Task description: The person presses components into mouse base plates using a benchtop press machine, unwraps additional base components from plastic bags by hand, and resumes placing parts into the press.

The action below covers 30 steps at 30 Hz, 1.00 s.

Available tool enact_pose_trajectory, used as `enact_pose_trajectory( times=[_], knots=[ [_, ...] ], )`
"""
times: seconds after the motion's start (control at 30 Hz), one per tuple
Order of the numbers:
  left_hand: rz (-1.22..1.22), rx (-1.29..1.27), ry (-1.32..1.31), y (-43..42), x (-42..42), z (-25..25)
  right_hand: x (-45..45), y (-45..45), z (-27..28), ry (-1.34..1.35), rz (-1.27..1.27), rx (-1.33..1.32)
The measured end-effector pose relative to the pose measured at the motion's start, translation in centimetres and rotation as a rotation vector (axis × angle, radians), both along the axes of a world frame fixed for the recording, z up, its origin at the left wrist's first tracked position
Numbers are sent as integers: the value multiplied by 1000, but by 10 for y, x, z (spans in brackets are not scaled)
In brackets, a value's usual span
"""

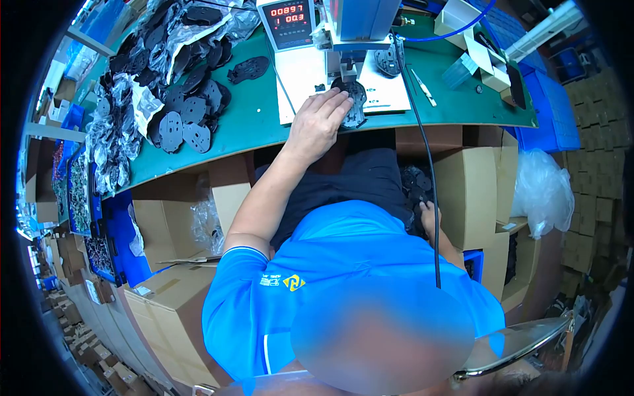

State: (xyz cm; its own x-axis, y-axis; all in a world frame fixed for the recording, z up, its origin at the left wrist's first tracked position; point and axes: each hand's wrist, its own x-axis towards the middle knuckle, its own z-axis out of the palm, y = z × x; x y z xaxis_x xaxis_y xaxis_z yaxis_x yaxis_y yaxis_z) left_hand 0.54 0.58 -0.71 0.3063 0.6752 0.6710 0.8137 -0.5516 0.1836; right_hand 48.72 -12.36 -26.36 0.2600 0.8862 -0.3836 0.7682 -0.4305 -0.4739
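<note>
My left hand (pixel 320 122) reaches up to the press, its fingers close together on a black plate-shaped part (pixel 357 109). This part lies on the white work base (pixel 388 96), directly under the press head (pixel 351 58). Lower down, my right hand (pixel 430 219) is beside my lap, at the edge of a pile of black parts (pixel 416 183). A black cable passes in front of it, and its grip cannot be made out. Another black part (pixel 388 61) sits behind the base, at the right of the press.
Many black parts (pixel 194 109) and clear wrapping (pixel 112 142) cover the left of the green table (pixel 251 135). A digital counter (pixel 288 25) stands beside the press. To the right are a white-handled tool (pixel 424 89) and small boxes (pixel 492 66). Cardboard boxes (pixel 470 198) stand below.
</note>
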Motion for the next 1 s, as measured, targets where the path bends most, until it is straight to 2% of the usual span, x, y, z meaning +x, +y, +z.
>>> enact_pose_trajectory(
  times=[0.03, 0.07, 0.1, 0.17, 0.2, 0.27, 0.33, 0.37, 0.5, 0.57, 0.63, 0.83, 1.0],
  knots=[
    [5, -4, -1, 0, 0, 0, 14, -8, -22, 67, -70, -102],
    [-2, -5, -11, 0, 0, 1, 48, -17, -95, 226, -92, -28],
    [-8, -6, -20, 0, 0, 2, 44, -16, -92, 225, -87, -30],
    [6, -22, -30, -3, 1, 2, 17, -10, -60, 25, -33, -13],
    [17, -35, -41, -3, 2, 3, 0, 0, -37, 27, -24, -13],
    [34, -35, -41, -4, 3, 3, -44, 30, 19, 83, 121, 89],
    [43, -33, -46, -5, 4, 3, -92, 55, 66, 191, 235, 344],
    [52, -31, -41, -5, 4, 3, -124, 64, 107, 195, 305, 486],
    [49, -41, -72, -7, 5, 1, -200, 92, 211, 366, 569, 800],
    [52, -61, -71, -8, 4, 2, -221, 112, 229, 335, 693, 1058],
    [51, -62, -67, -8, 4, 1, -237, 130, 243, 285, 741, 1135],
    [37, -85, -59, -9, 1, 3, -261, 165, 246, 142, 819, 1107],
    [34, -115, -43, -10, -1, 7, -264, 167, 235, 156, 780, 1130]
  ],
)
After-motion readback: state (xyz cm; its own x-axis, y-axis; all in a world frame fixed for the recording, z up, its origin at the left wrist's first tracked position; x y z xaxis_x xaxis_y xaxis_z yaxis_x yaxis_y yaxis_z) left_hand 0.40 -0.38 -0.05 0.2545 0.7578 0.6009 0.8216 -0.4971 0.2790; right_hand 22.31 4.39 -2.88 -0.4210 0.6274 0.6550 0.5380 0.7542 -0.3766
